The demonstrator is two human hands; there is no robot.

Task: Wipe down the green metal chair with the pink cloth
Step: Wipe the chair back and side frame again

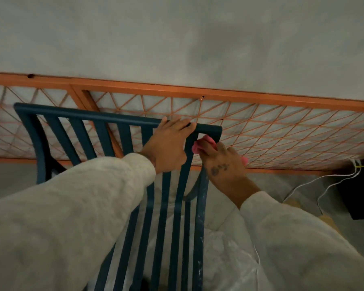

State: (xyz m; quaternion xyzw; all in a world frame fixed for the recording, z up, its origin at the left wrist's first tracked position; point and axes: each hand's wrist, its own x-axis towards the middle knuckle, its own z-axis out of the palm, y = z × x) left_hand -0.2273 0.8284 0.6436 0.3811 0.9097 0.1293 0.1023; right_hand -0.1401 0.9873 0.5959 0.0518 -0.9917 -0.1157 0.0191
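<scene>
The green metal chair (78, 117) fills the lower middle of the head view, its slatted back curving up to a top rail. My left hand (168, 143) grips that top rail near its right end. My right hand (223, 164) holds the bunched pink cloth (202, 143) against the right upright of the backrest, just below the top corner. A bit of the cloth also sticks out past the hand's far side. White paint specks mark the lower right side rail.
An orange metal frame with diagonal wire mesh (261, 131) stands close behind the chair against a pale wall (177, 38). At the right, white cables (328, 183) run to a dark box (357, 190) on the floor.
</scene>
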